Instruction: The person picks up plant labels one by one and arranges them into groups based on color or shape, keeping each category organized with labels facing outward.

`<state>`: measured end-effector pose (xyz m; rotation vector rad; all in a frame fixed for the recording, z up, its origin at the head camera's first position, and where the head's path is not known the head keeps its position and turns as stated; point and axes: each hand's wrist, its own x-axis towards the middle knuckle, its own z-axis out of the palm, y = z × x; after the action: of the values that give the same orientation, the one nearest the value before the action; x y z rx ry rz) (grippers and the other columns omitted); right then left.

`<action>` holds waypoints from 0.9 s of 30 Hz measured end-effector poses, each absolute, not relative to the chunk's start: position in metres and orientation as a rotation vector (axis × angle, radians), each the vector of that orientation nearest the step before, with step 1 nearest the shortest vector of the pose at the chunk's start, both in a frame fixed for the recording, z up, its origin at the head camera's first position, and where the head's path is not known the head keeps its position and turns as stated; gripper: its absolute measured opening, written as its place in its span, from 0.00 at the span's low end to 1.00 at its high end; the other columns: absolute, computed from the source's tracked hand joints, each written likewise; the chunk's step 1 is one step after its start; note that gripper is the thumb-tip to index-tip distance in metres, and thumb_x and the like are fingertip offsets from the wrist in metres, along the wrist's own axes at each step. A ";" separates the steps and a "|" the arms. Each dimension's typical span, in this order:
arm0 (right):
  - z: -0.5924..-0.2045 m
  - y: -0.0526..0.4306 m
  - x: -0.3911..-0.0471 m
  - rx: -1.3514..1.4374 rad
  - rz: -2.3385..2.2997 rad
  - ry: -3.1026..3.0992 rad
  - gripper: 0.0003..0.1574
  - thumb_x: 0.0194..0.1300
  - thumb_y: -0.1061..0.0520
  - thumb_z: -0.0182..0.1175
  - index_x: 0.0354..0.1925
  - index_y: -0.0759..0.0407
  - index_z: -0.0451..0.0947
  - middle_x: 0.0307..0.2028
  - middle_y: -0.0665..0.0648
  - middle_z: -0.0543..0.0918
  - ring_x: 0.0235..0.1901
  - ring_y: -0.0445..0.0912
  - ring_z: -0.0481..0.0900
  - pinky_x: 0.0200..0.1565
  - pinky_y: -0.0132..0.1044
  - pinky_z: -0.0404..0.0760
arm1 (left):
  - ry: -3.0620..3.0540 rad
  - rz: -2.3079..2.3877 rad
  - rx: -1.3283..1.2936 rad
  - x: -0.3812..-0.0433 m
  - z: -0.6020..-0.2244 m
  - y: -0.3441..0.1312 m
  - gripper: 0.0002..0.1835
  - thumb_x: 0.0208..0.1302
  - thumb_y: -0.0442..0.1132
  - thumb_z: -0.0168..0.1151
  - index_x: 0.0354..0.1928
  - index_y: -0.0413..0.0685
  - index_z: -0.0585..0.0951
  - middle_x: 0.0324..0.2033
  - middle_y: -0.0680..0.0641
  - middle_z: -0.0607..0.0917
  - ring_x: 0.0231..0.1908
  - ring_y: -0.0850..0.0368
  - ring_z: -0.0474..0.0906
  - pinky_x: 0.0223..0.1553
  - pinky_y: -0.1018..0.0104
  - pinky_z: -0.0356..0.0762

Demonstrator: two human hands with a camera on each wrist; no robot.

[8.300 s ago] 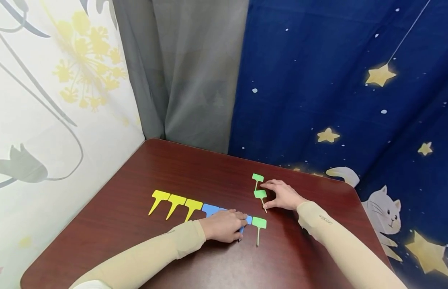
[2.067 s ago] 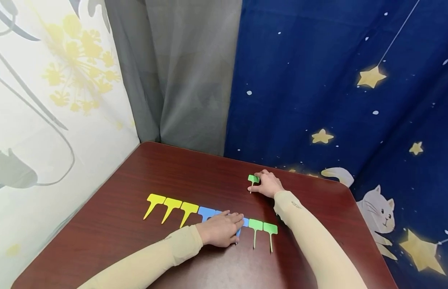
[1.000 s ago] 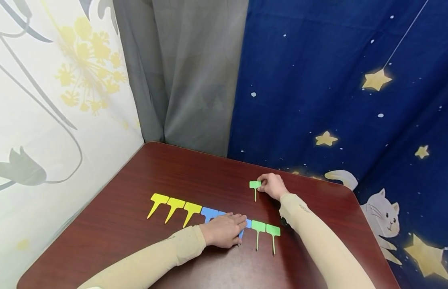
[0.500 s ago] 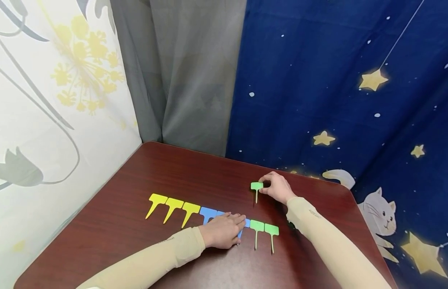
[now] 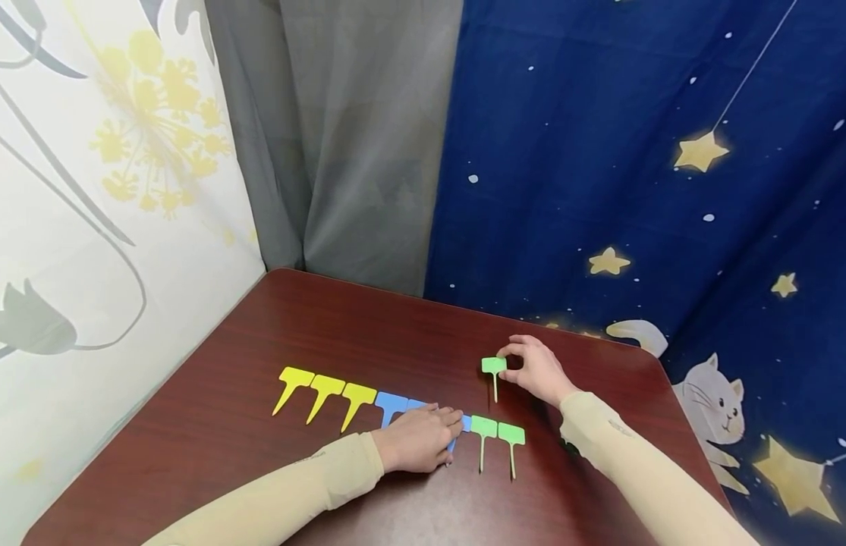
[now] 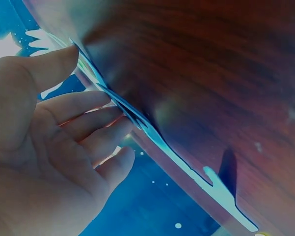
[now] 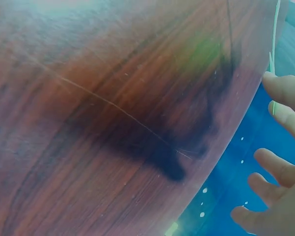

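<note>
My right hand (image 5: 540, 370) pinches a green T-shaped plant label (image 5: 494, 365) by the right end of its head, stem pointing toward me. In the right wrist view, thumb and index meet on the thin green edge (image 7: 276, 29) while the other fingers spread apart. My left hand (image 5: 420, 437) rests over the blue plant labels (image 5: 391, 403), partly hiding them; in the left wrist view its fingertips touch their edges (image 6: 176, 160). Left of these lie three yellow plant labels (image 5: 328, 385). Two green plant labels (image 5: 484, 428) lie at the row's right end, heads side by side.
The dark red wooden table (image 5: 368, 326) has rounded corners. Beyond its far edge hang a grey curtain (image 5: 368, 152) and a blue star-patterned curtain (image 5: 566, 152). A white printed cloth (image 5: 47, 227) borders the left side.
A second green label has joined the right end of the row. My right hand has taken the last green label from the back and brought it nearer. My left hand stays put.
</note>
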<state>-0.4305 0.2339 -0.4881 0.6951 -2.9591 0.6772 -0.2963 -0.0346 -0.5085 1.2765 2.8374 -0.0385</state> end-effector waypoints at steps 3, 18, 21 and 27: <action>-0.488 0.238 -0.423 0.708 0.666 -2.955 0.18 0.58 0.48 0.76 0.48 0.43 0.86 0.68 0.60 0.70 0.67 0.59 0.66 0.62 0.63 0.70 | 2.836 -0.015 1.293 -0.296 -0.509 -0.034 0.28 0.73 0.54 0.58 0.69 0.48 0.75 0.69 0.46 0.72 0.69 0.54 0.68 0.69 0.57 0.65; -0.490 0.272 -0.378 0.680 0.650 -2.937 0.19 0.55 0.48 0.78 0.46 0.41 0.86 0.67 0.60 0.71 0.67 0.60 0.65 0.61 0.64 0.70 | 2.828 0.036 1.270 -0.297 -0.509 -0.036 0.28 0.76 0.53 0.54 0.71 0.48 0.73 0.71 0.46 0.70 0.71 0.54 0.65 0.70 0.58 0.63; -0.491 0.278 -0.371 0.671 0.650 -2.941 0.19 0.55 0.48 0.77 0.46 0.41 0.86 0.66 0.60 0.72 0.66 0.60 0.66 0.60 0.63 0.70 | 2.833 0.035 1.259 -0.298 -0.509 -0.036 0.27 0.77 0.53 0.53 0.71 0.49 0.72 0.71 0.46 0.69 0.71 0.54 0.64 0.70 0.58 0.62; -0.496 0.289 -0.360 0.660 0.671 -2.935 0.20 0.54 0.49 0.78 0.46 0.40 0.86 0.66 0.60 0.72 0.66 0.59 0.67 0.61 0.63 0.70 | 2.840 0.035 1.262 -0.297 -0.509 -0.037 0.26 0.79 0.51 0.49 0.73 0.49 0.71 0.72 0.47 0.68 0.71 0.54 0.64 0.71 0.56 0.61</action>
<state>-0.3598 0.2892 -0.4958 0.6603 -2.9355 0.6706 -0.2968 -0.0366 -0.5094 1.2624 2.8396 0.0353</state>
